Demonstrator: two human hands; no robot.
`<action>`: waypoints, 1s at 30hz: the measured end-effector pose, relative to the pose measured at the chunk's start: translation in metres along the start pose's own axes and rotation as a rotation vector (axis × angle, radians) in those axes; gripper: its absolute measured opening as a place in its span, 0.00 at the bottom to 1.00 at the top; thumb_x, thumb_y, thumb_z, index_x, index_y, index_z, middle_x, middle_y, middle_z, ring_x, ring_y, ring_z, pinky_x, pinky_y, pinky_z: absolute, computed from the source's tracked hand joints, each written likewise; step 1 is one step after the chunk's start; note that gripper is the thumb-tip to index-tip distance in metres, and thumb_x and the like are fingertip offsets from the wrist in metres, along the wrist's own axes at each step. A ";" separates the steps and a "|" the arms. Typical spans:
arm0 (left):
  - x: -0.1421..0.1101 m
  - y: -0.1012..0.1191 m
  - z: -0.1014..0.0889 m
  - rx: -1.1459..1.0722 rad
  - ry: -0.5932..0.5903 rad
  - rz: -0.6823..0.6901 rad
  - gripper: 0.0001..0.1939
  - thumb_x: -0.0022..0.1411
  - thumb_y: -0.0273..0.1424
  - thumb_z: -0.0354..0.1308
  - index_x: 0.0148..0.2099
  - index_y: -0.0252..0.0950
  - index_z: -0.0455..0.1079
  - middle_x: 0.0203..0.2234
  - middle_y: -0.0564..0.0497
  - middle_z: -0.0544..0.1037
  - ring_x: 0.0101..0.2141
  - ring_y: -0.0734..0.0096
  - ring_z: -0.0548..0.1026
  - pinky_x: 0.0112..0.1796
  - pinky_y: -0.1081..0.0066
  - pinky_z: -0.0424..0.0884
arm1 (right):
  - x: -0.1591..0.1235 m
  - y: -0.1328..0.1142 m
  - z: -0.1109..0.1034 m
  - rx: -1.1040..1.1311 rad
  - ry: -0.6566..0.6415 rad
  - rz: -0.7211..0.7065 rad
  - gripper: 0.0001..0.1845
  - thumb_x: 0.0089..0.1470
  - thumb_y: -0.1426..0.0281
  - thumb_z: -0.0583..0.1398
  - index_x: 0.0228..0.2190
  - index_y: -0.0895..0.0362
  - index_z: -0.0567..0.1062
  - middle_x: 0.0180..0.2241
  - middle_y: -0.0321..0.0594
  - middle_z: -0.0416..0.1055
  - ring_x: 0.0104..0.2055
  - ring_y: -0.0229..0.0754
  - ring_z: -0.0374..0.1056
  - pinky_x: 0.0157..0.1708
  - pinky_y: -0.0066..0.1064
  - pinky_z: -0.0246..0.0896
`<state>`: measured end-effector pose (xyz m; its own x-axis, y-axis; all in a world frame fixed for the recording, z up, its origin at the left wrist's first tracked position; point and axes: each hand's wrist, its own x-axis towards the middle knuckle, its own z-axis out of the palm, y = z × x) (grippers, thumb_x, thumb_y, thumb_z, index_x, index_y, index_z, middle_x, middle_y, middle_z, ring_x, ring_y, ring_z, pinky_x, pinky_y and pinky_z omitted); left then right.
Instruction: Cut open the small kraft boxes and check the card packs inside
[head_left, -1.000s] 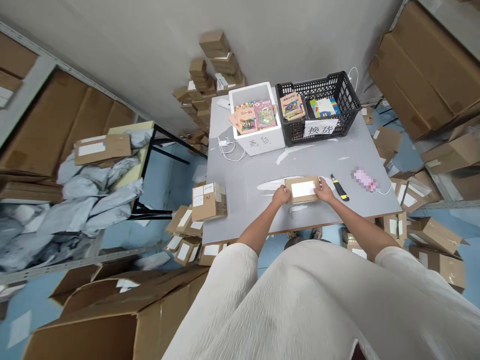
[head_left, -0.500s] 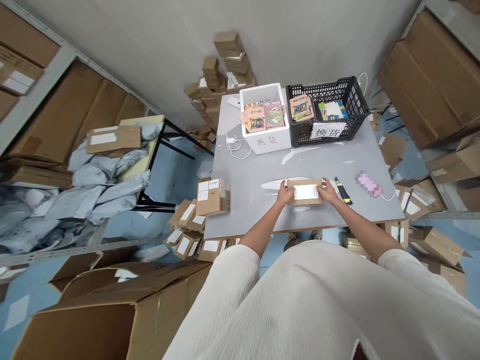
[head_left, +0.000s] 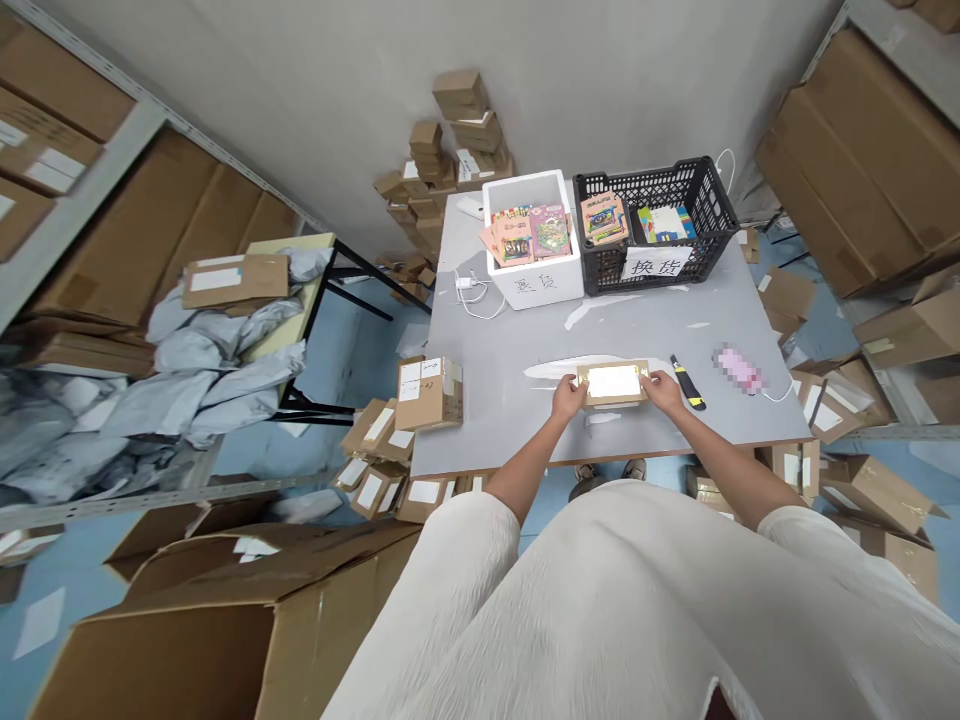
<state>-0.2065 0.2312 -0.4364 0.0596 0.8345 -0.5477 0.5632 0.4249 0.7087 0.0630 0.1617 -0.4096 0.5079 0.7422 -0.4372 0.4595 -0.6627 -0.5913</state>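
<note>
A small cardboard box [head_left: 613,401] with a white label on its upper face is held between my two hands over the table's front part. My left hand [head_left: 569,397] grips its left end, fingers closed around the edge. On the opposite end, my right hand [head_left: 661,390] pinches the box in the same way. Just right of that hand lies a black and yellow utility knife [head_left: 688,383] on the grey table [head_left: 510,340]. Farther right sits a pink, blurred-out object [head_left: 738,368] with a white cable.
At the table's back stand a white foam box [head_left: 544,288] of booklets and a black plastic crate [head_left: 656,270] with a paper sign. A taped carton [head_left: 429,394] rests at the left edge. Grey mailer bags [head_left: 161,400] fill the left side; a large open carton [head_left: 172,640] stands below.
The box has tilted a little, so its label now catches more light and looks brighter. Both hands keep their hold at its ends. The view has shifted slightly.
</note>
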 end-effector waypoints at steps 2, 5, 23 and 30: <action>-0.003 -0.008 0.002 -0.052 -0.004 0.004 0.22 0.69 0.42 0.67 0.60 0.40 0.73 0.39 0.49 0.82 0.43 0.61 0.82 0.47 0.66 0.75 | -0.003 0.005 0.001 0.019 -0.008 0.026 0.22 0.57 0.50 0.66 0.43 0.54 0.81 0.40 0.44 0.83 0.46 0.53 0.79 0.51 0.41 0.72; -0.001 -0.009 0.004 -0.103 0.027 0.004 0.24 0.66 0.39 0.69 0.60 0.39 0.72 0.47 0.46 0.82 0.46 0.63 0.82 0.49 0.66 0.76 | -0.005 0.003 0.001 0.050 0.017 0.023 0.21 0.55 0.51 0.67 0.41 0.54 0.81 0.42 0.45 0.84 0.47 0.53 0.79 0.52 0.41 0.72; -0.011 0.019 0.003 -0.226 0.038 0.034 0.33 0.71 0.39 0.65 0.74 0.44 0.63 0.62 0.42 0.80 0.57 0.59 0.81 0.55 0.64 0.75 | -0.015 -0.018 -0.017 0.034 0.008 -0.059 0.35 0.64 0.49 0.62 0.66 0.51 0.74 0.57 0.46 0.81 0.57 0.56 0.76 0.60 0.44 0.68; -0.013 0.013 0.007 -0.225 0.083 0.100 0.25 0.75 0.43 0.60 0.68 0.39 0.68 0.59 0.41 0.80 0.55 0.61 0.80 0.54 0.66 0.74 | -0.015 -0.020 -0.014 0.077 0.030 -0.063 0.37 0.66 0.41 0.57 0.63 0.53 0.75 0.59 0.50 0.79 0.58 0.55 0.76 0.58 0.42 0.68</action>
<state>-0.1939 0.2235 -0.4229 0.0324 0.8985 -0.4378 0.3595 0.3982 0.8439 0.0563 0.1627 -0.3822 0.5020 0.7779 -0.3779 0.4342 -0.6046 -0.6678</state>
